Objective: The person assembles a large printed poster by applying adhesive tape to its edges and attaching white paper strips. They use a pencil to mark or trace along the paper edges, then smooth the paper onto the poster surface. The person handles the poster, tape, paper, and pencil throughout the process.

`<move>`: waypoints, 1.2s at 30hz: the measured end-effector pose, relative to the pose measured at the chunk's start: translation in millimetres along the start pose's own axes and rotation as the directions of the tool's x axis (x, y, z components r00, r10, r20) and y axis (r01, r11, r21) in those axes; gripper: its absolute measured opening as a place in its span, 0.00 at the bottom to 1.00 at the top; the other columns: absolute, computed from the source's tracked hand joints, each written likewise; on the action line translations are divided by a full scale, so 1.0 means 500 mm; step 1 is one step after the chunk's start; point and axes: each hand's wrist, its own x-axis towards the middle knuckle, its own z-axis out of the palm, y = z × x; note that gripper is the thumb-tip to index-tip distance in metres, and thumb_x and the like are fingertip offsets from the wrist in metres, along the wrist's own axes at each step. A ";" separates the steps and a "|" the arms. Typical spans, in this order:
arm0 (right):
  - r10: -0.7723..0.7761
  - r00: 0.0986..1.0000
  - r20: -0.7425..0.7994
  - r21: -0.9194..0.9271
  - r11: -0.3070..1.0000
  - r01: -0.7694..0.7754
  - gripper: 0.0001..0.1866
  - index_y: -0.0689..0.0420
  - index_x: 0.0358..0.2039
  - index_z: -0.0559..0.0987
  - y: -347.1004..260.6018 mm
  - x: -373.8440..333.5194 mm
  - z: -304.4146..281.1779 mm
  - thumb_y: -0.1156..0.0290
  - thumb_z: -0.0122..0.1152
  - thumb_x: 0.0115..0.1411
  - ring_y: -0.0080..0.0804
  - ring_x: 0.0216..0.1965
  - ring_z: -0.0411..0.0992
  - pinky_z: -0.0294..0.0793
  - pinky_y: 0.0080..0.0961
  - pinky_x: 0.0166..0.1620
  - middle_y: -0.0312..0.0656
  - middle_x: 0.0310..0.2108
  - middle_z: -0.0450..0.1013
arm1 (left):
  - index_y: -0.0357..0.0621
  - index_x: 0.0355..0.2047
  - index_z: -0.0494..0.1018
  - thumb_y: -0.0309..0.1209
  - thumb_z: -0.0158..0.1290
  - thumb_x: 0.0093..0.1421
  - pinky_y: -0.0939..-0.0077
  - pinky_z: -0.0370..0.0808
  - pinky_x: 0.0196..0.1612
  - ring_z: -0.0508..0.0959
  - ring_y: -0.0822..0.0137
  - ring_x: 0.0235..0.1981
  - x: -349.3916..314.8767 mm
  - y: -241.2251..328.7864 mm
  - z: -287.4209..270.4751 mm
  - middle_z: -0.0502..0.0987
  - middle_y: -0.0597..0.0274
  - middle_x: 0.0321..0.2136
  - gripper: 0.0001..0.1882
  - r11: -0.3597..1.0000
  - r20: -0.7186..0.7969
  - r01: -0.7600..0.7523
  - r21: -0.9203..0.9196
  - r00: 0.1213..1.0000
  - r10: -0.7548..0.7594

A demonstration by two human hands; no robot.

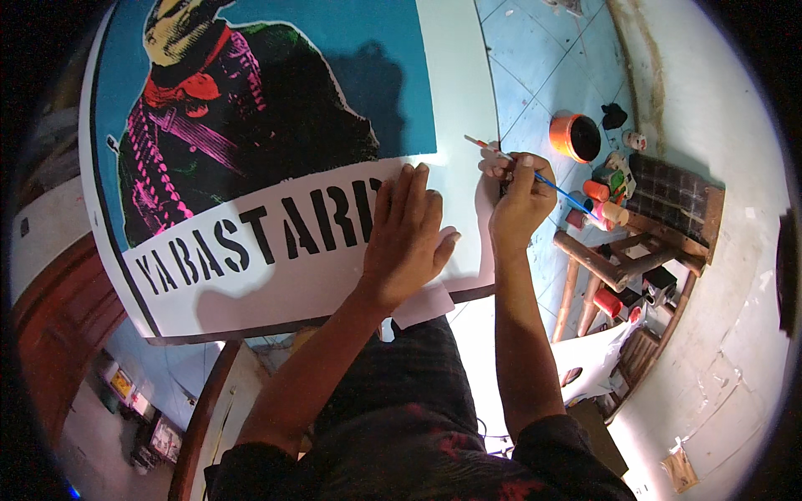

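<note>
A large painted board (459, 100) lies before me, showing a figure (309, 125) in black, pink and red on a blue ground. Below the figure runs a pale strip with bold black stencil-style letters (276, 230). My left hand (407, 230) rests flat on the strip's right end, fingers stretched out and covering the last letters. Over the board's right border, my right hand (522, 200) grips a thin paintbrush (568, 197) with a blue handle. The brush's tip points up and left, its bristles small in view. A paper corner (423, 306) sticks out past the board's near edge.
Right of the board, an orange tub (573, 139) with dark contents stands on the blue tiled floor (535, 54). Several small paint pots (596, 190) sit by a wooden stool-like frame (618, 259). A pale wall (718, 108) bounds the right; brown wooden furniture (63, 309) stands left.
</note>
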 end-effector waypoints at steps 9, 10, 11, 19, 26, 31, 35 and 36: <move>0.110 0.972 -0.206 -0.056 0.991 -0.124 0.13 0.63 0.37 0.73 -0.099 -0.003 -0.228 0.64 0.51 0.69 0.26 0.30 0.73 0.80 0.25 0.35 0.40 0.31 0.73 | 0.31 0.58 0.62 0.24 0.56 0.57 0.46 0.53 0.68 0.61 0.45 0.64 -0.012 -0.005 -0.007 0.65 0.42 0.56 0.28 1.000 -0.142 0.018 0.001 0.990 -0.017; 0.120 0.968 -0.220 -0.117 0.982 -0.149 0.13 0.63 0.36 0.74 -0.118 -0.018 -0.276 0.64 0.51 0.69 0.25 0.30 0.73 0.79 0.25 0.35 0.40 0.32 0.72 | 0.31 0.57 0.63 0.25 0.56 0.57 0.48 0.54 0.68 0.61 0.47 0.63 -0.007 -0.002 -0.008 0.66 0.44 0.56 0.28 1.000 -0.153 0.008 0.009 0.988 -0.007; 0.098 0.976 -0.194 -0.169 0.977 -0.132 0.12 0.63 0.35 0.74 -0.137 -0.040 -0.323 0.65 0.51 0.69 0.24 0.29 0.72 0.78 0.24 0.35 0.39 0.31 0.72 | 0.31 0.57 0.64 0.26 0.56 0.57 0.50 0.54 0.68 0.61 0.48 0.63 -0.002 -0.002 -0.005 0.66 0.45 0.55 0.27 1.000 -0.160 0.000 0.020 0.987 0.003; 0.203 0.963 -0.176 -0.626 0.732 -0.269 0.14 0.62 0.29 0.75 -0.186 -0.326 -0.655 0.66 0.51 0.68 0.24 0.24 0.71 0.71 0.22 0.29 0.38 0.23 0.72 | 0.37 0.51 0.73 0.29 0.55 0.57 0.52 0.60 0.63 0.66 0.51 0.59 0.007 0.040 -0.018 0.69 0.50 0.52 0.21 0.978 -0.133 0.055 0.199 0.991 -0.029; 0.321 0.904 -0.283 -0.539 0.726 -0.426 0.15 0.63 0.30 0.75 -0.088 -0.357 -0.886 0.64 0.53 0.68 0.24 0.23 0.73 0.75 0.20 0.26 0.42 0.24 0.75 | 0.44 0.49 0.76 0.22 0.50 0.57 0.56 0.73 0.52 0.72 0.49 0.53 -0.007 0.001 0.028 0.72 0.47 0.50 0.18 0.961 -0.191 0.063 0.271 0.982 -0.010; 0.255 0.959 -0.125 -0.446 0.849 -0.284 0.18 0.60 0.26 0.74 -0.037 -0.147 -1.032 0.60 0.52 0.69 0.22 0.20 0.67 0.67 0.21 0.22 0.36 0.21 0.71 | 0.33 0.50 0.71 0.19 0.57 0.50 0.53 0.69 0.52 0.71 0.42 0.48 -0.011 -0.007 0.021 0.72 0.41 0.45 0.25 0.942 -0.243 0.249 0.226 0.951 -0.193; 0.144 0.972 -0.184 -0.592 0.774 -0.227 0.18 0.58 0.28 0.74 -0.078 0.066 -1.173 0.59 0.52 0.70 0.20 0.21 0.64 0.66 0.22 0.25 0.33 0.22 0.68 | 0.35 0.43 0.71 0.21 0.61 0.46 0.54 0.70 0.52 0.73 0.43 0.47 -0.001 0.001 0.042 0.74 0.42 0.42 0.22 0.898 -0.394 0.439 0.038 0.832 -0.390; 0.028 0.985 -0.171 -0.681 0.719 -0.139 0.17 0.59 0.29 0.74 -0.076 0.112 -1.211 0.60 0.53 0.70 0.21 0.21 0.65 0.68 0.22 0.27 0.34 0.22 0.69 | 0.37 0.41 0.72 0.22 0.61 0.45 0.53 0.70 0.51 0.74 0.45 0.46 0.006 -0.012 0.049 0.74 0.44 0.41 0.20 0.888 -0.391 0.454 0.079 0.833 -0.391</move>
